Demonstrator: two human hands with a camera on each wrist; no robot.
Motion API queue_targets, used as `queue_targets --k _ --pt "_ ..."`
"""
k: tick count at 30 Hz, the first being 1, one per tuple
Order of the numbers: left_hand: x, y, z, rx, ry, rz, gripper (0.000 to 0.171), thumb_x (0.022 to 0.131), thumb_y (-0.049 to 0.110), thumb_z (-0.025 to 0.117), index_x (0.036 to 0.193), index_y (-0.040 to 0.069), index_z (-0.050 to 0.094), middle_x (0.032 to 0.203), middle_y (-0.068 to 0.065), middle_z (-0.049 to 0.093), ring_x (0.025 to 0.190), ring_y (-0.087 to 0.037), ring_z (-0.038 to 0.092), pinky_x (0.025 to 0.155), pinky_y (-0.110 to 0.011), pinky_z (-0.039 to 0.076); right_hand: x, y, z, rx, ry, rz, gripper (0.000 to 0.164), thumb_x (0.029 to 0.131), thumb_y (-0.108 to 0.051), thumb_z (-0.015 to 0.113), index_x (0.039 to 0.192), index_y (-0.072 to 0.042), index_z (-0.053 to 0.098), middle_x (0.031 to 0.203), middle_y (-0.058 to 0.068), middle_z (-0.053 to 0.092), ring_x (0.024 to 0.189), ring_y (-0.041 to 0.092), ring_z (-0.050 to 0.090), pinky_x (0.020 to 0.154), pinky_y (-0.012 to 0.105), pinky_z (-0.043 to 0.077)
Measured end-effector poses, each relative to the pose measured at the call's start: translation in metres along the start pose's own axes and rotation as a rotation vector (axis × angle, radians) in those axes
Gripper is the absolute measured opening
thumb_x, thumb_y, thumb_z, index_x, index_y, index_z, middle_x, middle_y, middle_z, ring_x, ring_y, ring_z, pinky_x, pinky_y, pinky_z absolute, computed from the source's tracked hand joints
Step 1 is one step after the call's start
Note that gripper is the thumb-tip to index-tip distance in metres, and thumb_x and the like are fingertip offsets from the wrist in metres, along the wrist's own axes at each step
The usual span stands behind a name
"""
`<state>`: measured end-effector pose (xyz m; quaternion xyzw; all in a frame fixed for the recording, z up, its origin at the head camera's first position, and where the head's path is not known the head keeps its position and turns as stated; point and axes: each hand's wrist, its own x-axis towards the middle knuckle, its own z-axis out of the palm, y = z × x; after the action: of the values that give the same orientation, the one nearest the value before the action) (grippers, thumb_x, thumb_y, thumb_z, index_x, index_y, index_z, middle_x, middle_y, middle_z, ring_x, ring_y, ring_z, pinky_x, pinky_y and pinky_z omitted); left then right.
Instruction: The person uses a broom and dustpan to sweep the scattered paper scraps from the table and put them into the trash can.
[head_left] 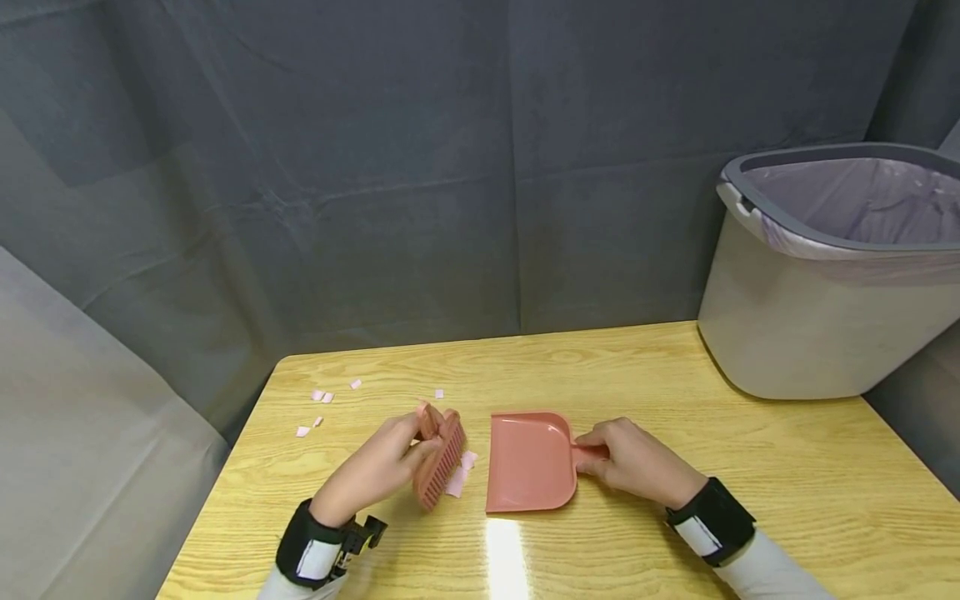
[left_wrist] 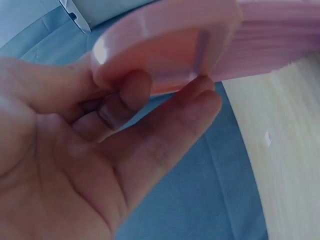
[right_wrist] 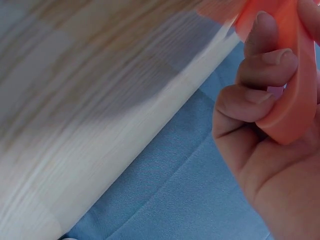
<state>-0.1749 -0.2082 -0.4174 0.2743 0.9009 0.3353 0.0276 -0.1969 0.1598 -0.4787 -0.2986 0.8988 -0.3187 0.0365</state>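
My left hand [head_left: 386, 462] grips the handle of a small pink hand brush [head_left: 441, 462], tilted over the table with its bristles to the right. In the left wrist view, thumb and fingers curl about the brush's handle [left_wrist: 165, 30]. Pink paper scraps [head_left: 457, 479] lie just right of the bristles, between brush and dustpan. A pink dustpan [head_left: 531, 462] rests on the table, its open edge facing left toward them. By its short handle [right_wrist: 292, 107] my right hand [head_left: 637, 462] holds it, fingers wrapped round in the right wrist view.
Several more paper scraps [head_left: 322, 397] are scattered on the wooden table [head_left: 637, 375] at the left, with a single scrap [head_left: 439, 393] behind the brush. A grey bin [head_left: 810, 308] with a liner stands at the back right. Dark cloth [head_left: 405, 183] hangs behind the table.
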Motion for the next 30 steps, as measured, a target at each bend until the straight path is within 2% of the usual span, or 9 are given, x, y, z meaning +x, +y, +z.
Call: queue_targets --k 5,9,12,15,24,27,30 --pt "0.001 0.001 -0.002 0.069 0.056 -0.023 0.014 0.1 0.0 0.064 0.091 0.007 0.057 0.082 0.001 0.049 0.073 -0.011 0.048 0.063 -0.026 0.042 0.0 0.0 0.0 -0.008 0.002 0.001 0.025 0.094 -0.02 0.078 0.113 -0.004 0.079 0.104 0.005 0.078 0.081 0.001 0.063 0.068 0.023 0.052" --pt "0.001 0.003 -0.001 0.154 0.059 -0.052 0.002 0.1 0.003 0.067 0.101 0.004 0.065 0.084 0.003 0.057 0.072 -0.009 0.05 0.063 -0.026 0.044 0.0 0.0 0.0 -0.012 0.001 -0.003 0.024 0.094 -0.019 0.078 0.113 -0.004 0.079 0.103 0.004 0.078 0.08 0.0 0.063 0.068 0.023 0.052" --pt "0.001 0.005 0.0 0.221 0.068 -0.072 0.007 0.1 0.007 0.069 0.106 0.006 0.066 0.082 0.006 0.06 0.068 -0.007 0.051 0.061 -0.025 0.044 0.0 -0.001 0.0 -0.015 -0.001 -0.008 0.024 0.094 -0.019 0.078 0.113 -0.004 0.079 0.103 0.004 0.078 0.078 0.001 0.061 0.067 0.023 0.051" --pt "0.001 0.007 0.0 0.253 0.082 -0.077 0.006 0.1 0.01 0.07 0.1 0.01 0.064 0.078 0.008 0.058 0.063 -0.007 0.049 0.058 -0.025 0.042 0.0 -0.001 -0.001 -0.022 -0.005 -0.012 0.023 0.094 -0.018 0.078 0.113 -0.005 0.079 0.102 0.003 0.078 0.078 0.001 0.061 0.068 0.024 0.051" --pt "0.008 0.014 0.012 0.234 0.1 -0.062 0.01 0.099 0.008 0.07 0.096 0.013 0.062 0.074 0.01 0.055 0.061 -0.004 0.048 0.057 -0.025 0.043 0.0 -0.003 -0.004 -0.018 -0.028 0.008 0.023 0.095 -0.017 0.078 0.113 -0.004 0.079 0.103 0.002 0.078 0.088 0.004 0.067 0.075 0.027 0.057" --pt "0.011 0.018 0.017 0.204 0.1 -0.058 0.009 0.099 0.007 0.069 0.096 0.013 0.063 0.076 0.01 0.057 0.062 -0.005 0.049 0.057 -0.025 0.043 0.0 -0.004 -0.004 -0.013 -0.032 0.014 0.023 0.094 -0.017 0.078 0.114 -0.004 0.079 0.103 0.002 0.078 0.089 0.005 0.068 0.076 0.028 0.057" --pt "0.014 0.022 0.022 0.165 0.095 -0.037 0.008 0.1 0.007 0.069 0.096 0.013 0.066 0.081 0.009 0.061 0.067 -0.006 0.053 0.062 -0.025 0.046 -0.001 -0.004 -0.004 -0.013 -0.034 0.018 0.024 0.094 -0.017 0.078 0.114 -0.004 0.079 0.103 0.002 0.078 0.091 0.006 0.069 0.078 0.03 0.058"
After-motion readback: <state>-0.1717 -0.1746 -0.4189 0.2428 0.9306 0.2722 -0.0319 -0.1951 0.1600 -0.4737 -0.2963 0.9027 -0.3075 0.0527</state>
